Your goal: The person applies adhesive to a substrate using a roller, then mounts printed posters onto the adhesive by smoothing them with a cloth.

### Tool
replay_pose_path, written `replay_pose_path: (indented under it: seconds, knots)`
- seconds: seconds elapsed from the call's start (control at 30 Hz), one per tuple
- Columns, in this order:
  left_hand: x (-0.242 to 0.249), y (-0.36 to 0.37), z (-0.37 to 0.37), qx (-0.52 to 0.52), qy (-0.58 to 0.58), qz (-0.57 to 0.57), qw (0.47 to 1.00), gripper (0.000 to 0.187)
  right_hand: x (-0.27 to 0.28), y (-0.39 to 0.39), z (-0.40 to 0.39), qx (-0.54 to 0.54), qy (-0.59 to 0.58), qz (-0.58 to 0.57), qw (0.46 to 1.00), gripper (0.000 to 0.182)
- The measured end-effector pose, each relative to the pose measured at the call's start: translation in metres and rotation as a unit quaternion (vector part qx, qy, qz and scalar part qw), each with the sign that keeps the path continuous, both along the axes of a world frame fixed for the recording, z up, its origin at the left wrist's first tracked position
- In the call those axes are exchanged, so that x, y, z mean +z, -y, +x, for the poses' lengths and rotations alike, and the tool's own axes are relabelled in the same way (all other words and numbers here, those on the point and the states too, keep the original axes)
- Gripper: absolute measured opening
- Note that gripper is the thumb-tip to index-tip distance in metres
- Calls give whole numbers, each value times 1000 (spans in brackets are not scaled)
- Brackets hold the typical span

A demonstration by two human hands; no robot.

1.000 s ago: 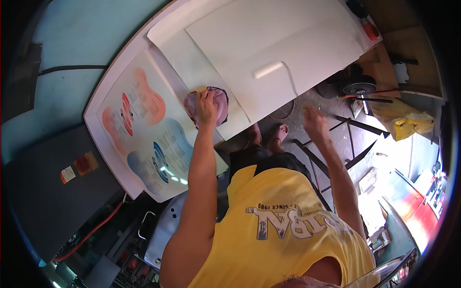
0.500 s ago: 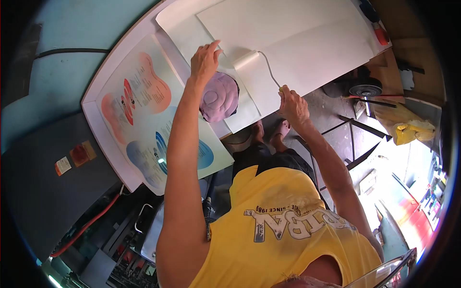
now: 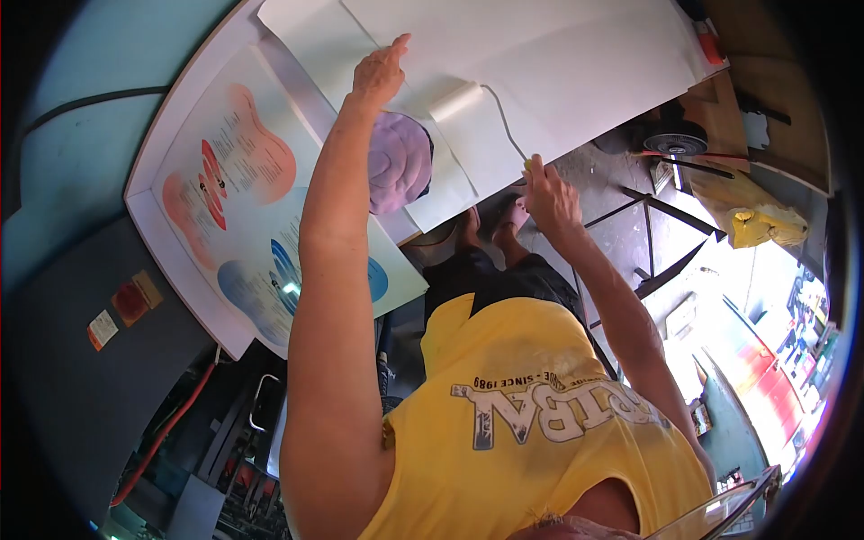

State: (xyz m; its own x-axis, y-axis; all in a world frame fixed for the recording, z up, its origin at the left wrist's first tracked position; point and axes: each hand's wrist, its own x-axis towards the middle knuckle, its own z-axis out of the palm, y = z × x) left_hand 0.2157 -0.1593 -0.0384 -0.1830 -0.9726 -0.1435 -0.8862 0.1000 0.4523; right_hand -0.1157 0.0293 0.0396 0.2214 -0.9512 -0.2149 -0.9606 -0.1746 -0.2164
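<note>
A small white paint roller [image 3: 456,102] on a bent wire frame rests against the large white sheet [image 3: 558,63]. Its handle is closed in my right hand [image 3: 552,200], near the sheet's front edge. My left hand [image 3: 379,72] is over the left part of the sheet, its fingers stretched out beside the edge line of an upper layer and holding nothing. Just below that hand, a round mauve padded thing [image 3: 399,164] with petal-like folds partly covers the sheet's front corner.
A printed sheet [image 3: 252,193] with red and blue blob shapes covers the table's left end. The table has a pale raised rim [image 3: 148,171]. Past the right end stand a black fan [image 3: 675,142] and a dark metal frame [image 3: 650,202]. A yellow bag [image 3: 765,225] hangs at right.
My left hand has slid up along the sheet, fingers still stretched out. The roller stays in my right hand at nearly the same spot. The whole view has shifted slightly.
</note>
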Motion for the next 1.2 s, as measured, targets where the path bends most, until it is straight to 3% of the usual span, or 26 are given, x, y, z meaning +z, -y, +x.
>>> replay_pose_path:
  seconds: [0.37,0.5,0.63,0.67,0.73,0.87,1.2]
  knots:
    - [-1,-4,1,10,-20,11,1000,64,22,-128,-88,10,-58,1,998,39]
    - [6,-9,1,14,-60,26,998,60,47,-143,-107,-14,11,18,1000,38]
    - [1,-14,2,6,-72,0,997,55,65,-90,-78,-76,147,23,986,25]
    - [-3,-14,3,0,-75,-1,997,55,72,-65,-62,-107,178,85,974,16]
    - [-11,-12,9,-10,-76,-10,997,54,50,-31,-39,-73,191,64,977,14]
    - [-12,-9,10,-8,-94,-8,996,53,13,14,4,-54,141,55,987,17]
    - [-11,-14,10,13,-83,6,996,53,-9,22,20,6,93,3,996,17]
